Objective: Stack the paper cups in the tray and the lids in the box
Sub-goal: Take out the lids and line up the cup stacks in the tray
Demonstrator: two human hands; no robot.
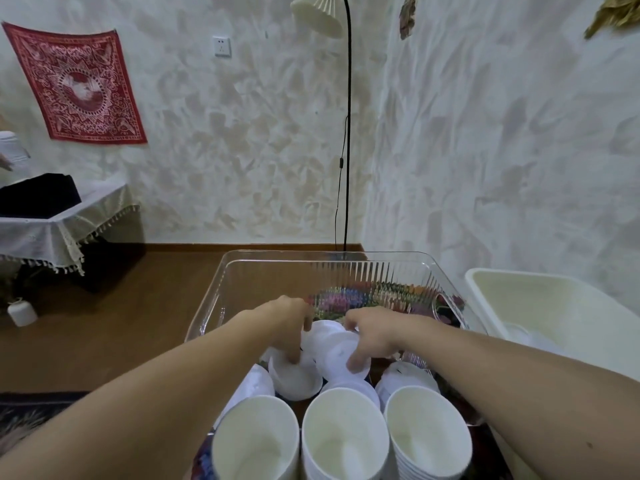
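Note:
Three stacks of white paper cups (343,434) stand open-mouthed at the near edge of the view. Behind them several white plastic lids (294,379) lie loose in the near end of a clear plastic tray (242,271). My left hand (291,320) reaches down with curled fingers onto one lid at the left. My right hand (370,337) grips another white lid (339,355) from above, thumb at its near edge. A white box (485,285) stands to the right of the tray, with a few lids inside it.
The tray rests on a patterned, multicoloured cloth (374,296). A black floor lamp pole (348,133) rises behind the tray against the wall. At the left stand a cloth-covered side table (59,223) and a small white bottle (22,311) on the brown floor.

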